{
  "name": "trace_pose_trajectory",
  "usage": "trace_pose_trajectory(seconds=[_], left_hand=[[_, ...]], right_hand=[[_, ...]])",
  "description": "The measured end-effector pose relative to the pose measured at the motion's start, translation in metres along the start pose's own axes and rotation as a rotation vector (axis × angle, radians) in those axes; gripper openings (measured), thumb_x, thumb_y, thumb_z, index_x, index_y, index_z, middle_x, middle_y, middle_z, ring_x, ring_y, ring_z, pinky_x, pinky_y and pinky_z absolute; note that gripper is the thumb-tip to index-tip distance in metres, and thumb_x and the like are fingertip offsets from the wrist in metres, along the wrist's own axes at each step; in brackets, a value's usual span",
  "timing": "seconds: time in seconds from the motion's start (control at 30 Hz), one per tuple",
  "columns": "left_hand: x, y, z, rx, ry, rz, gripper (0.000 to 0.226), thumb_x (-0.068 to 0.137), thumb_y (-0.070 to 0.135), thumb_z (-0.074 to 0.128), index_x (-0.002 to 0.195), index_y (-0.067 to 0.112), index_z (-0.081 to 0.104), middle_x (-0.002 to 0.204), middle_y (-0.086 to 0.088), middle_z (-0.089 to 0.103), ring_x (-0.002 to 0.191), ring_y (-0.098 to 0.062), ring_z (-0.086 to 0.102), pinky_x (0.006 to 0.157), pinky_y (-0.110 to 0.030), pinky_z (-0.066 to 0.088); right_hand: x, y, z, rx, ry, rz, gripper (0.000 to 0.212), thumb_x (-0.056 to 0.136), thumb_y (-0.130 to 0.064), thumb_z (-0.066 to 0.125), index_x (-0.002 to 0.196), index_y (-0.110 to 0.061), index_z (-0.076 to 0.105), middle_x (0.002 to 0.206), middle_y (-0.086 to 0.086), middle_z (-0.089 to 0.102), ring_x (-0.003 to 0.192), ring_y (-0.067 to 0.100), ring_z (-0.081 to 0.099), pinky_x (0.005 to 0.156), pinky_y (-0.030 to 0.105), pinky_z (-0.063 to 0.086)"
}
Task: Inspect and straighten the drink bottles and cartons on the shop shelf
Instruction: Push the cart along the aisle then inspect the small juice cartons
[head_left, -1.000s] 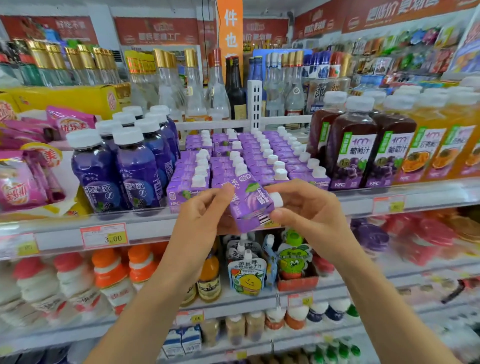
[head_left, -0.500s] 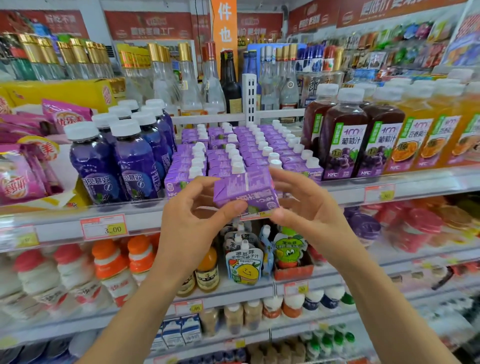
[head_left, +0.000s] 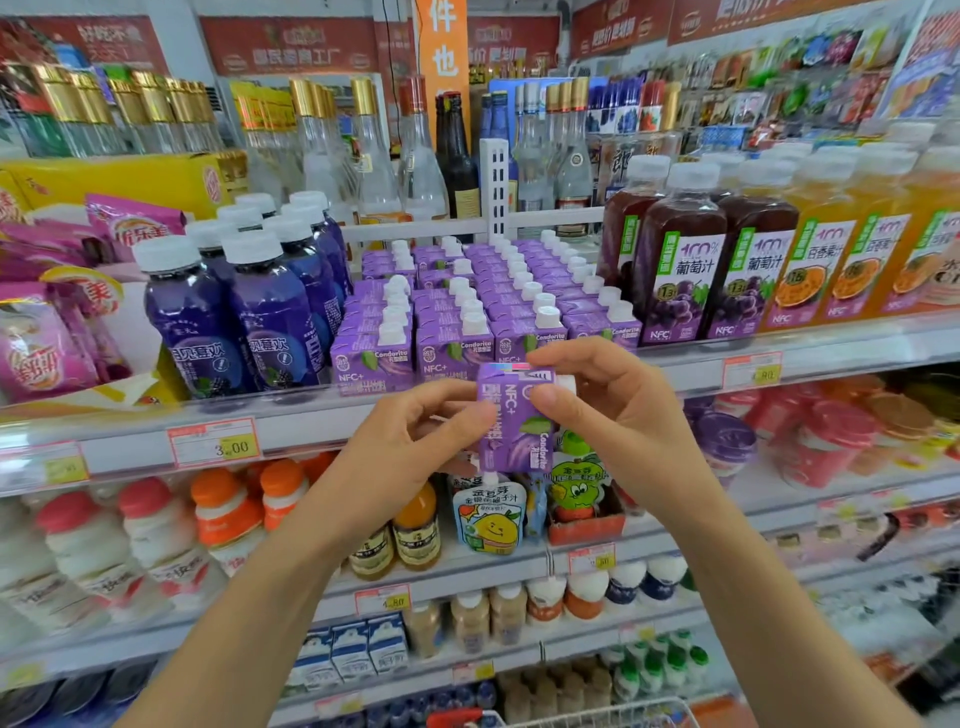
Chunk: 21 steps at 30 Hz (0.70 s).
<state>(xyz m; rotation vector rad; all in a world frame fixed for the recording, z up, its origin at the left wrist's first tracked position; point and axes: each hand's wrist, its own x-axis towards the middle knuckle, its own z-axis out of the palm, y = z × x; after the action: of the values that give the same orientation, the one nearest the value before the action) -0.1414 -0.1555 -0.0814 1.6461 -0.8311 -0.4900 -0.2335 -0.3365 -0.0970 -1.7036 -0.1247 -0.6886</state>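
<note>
A small purple drink carton (head_left: 514, 421) with a white cap is held in front of the shelf edge, turned on its side so its print runs vertically. My left hand (head_left: 410, 441) pinches its left side and my right hand (head_left: 602, 410) grips its right side and top. Behind it, several rows of matching purple cartons (head_left: 467, 306) with white caps stand on the shelf (head_left: 322, 421). Left of them stand dark blue bottles (head_left: 234, 317); right of them stand grape juice bottles (head_left: 685, 260) and orange juice bottles (head_left: 831, 244).
Pink snack packs (head_left: 47, 332) lie at the far left of the same shelf. Glass bottles (head_left: 374, 140) stand behind. Lower shelves hold white yoghurt bottles (head_left: 130, 540), fruit pouches (head_left: 488, 514) and small milk cartons (head_left: 353, 649). A trolley's wire rim (head_left: 597, 714) shows at the bottom.
Both hands have turned the purple carton from lying flat to standing on its side and lowered it a little in front of the shelf edge.
</note>
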Motion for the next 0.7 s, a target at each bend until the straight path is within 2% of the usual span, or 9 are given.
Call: trace_pose_trajectory(seconds=[0.07, 0.13, 0.17, 0.27, 0.37, 0.5, 0.57, 0.63, 0.7], left_hand=[[-0.001, 0.006, 0.0, -0.018, 0.006, -0.138, 0.067, 0.081, 0.074, 0.048, 0.116, 0.021, 0.067, 0.105, -0.01, 0.075, 0.093, -0.028, 0.073, 0.079, -0.034, 0.061], [-0.001, 0.009, 0.001, -0.053, -0.049, -0.256, 0.084, 0.071, 0.08, 0.03, 0.113, 0.018, 0.068, 0.1, -0.014, 0.075, 0.086, -0.03, 0.074, 0.074, -0.034, 0.061], [-0.002, 0.011, 0.003, -0.094, -0.066, -0.268, 0.081, 0.073, 0.077, 0.03, 0.11, 0.017, 0.069, 0.097, -0.015, 0.076, 0.083, -0.03, 0.074, 0.073, -0.033, 0.061], [-0.003, 0.015, 0.007, -0.247, -0.033, -0.218, 0.056, 0.08, 0.058, 0.049, 0.107, 0.014, 0.07, 0.094, -0.018, 0.076, 0.077, -0.029, 0.072, 0.072, -0.031, 0.062], [-0.001, 0.014, 0.006, -0.277, 0.049, -0.121, 0.051, 0.076, 0.043, 0.061, 0.111, 0.006, 0.069, 0.097, -0.017, 0.075, 0.081, -0.025, 0.071, 0.073, -0.027, 0.061], [0.002, 0.012, 0.004, -0.191, 0.17, 0.008, 0.055, 0.066, 0.036, 0.075, 0.12, 0.024, 0.067, 0.098, 0.002, 0.073, 0.086, -0.008, 0.071, 0.078, -0.021, 0.056], [0.003, 0.01, 0.003, -0.114, 0.17, 0.043, 0.063, 0.065, 0.04, 0.084, 0.124, 0.035, 0.063, 0.109, 0.007, 0.07, 0.097, -0.006, 0.069, 0.081, -0.024, 0.056], [0.004, 0.011, 0.002, -0.169, 0.148, 0.033, 0.063, 0.07, 0.042, 0.083, 0.127, 0.036, 0.058, 0.115, 0.004, 0.07, 0.1, -0.011, 0.07, 0.081, -0.026, 0.057], [0.006, 0.012, 0.002, -0.221, 0.126, 0.042, 0.056, 0.074, 0.034, 0.073, 0.127, 0.026, 0.059, 0.108, 0.002, 0.074, 0.094, -0.011, 0.072, 0.075, -0.022, 0.057]], right_hand=[[-0.002, -0.003, -0.002, -0.046, -0.028, -0.037, 0.022, 0.087, -0.028, 0.069, 0.109, -0.025, 0.067, 0.11, -0.002, 0.072, 0.1, 0.02, 0.069, 0.078, 0.033, 0.057], [-0.002, -0.006, -0.003, -0.13, -0.072, -0.089, 0.024, 0.088, -0.028, 0.07, 0.112, -0.027, 0.065, 0.114, -0.01, 0.07, 0.112, 0.016, 0.065, 0.09, 0.034, 0.055], [-0.002, -0.007, -0.003, -0.185, -0.103, -0.119, 0.026, 0.089, -0.028, 0.071, 0.114, -0.029, 0.064, 0.116, -0.012, 0.069, 0.116, 0.016, 0.062, 0.096, 0.037, 0.051], [0.0, -0.008, -0.008, -0.243, -0.179, -0.147, 0.034, 0.089, -0.025, 0.071, 0.122, -0.027, 0.064, 0.122, -0.007, 0.066, 0.12, 0.021, 0.059, 0.1, 0.046, 0.046], [-0.001, -0.01, -0.014, -0.208, -0.168, -0.055, 0.043, 0.089, -0.027, 0.071, 0.13, -0.022, 0.06, 0.123, 0.0, 0.065, 0.114, 0.02, 0.061, 0.096, 0.035, 0.05], [-0.001, -0.011, -0.009, 0.027, -0.04, 0.135, 0.027, 0.089, -0.027, 0.063, 0.11, -0.012, 0.069, 0.093, -0.004, 0.074, 0.082, 0.012, 0.069, 0.077, 0.025, 0.056], [0.001, -0.008, -0.008, 0.103, 0.0, 0.16, 0.023, 0.086, -0.022, 0.063, 0.103, -0.008, 0.071, 0.091, 0.001, 0.076, 0.08, 0.013, 0.071, 0.074, 0.023, 0.056], [0.002, -0.007, -0.008, 0.12, 0.021, 0.148, 0.02, 0.085, -0.018, 0.064, 0.101, -0.008, 0.072, 0.093, 0.005, 0.077, 0.082, 0.013, 0.072, 0.074, 0.02, 0.055], [0.004, -0.008, -0.008, 0.133, 0.023, 0.136, 0.02, 0.084, -0.014, 0.065, 0.102, -0.009, 0.072, 0.092, 0.004, 0.077, 0.083, 0.012, 0.072, 0.074, 0.02, 0.055]])
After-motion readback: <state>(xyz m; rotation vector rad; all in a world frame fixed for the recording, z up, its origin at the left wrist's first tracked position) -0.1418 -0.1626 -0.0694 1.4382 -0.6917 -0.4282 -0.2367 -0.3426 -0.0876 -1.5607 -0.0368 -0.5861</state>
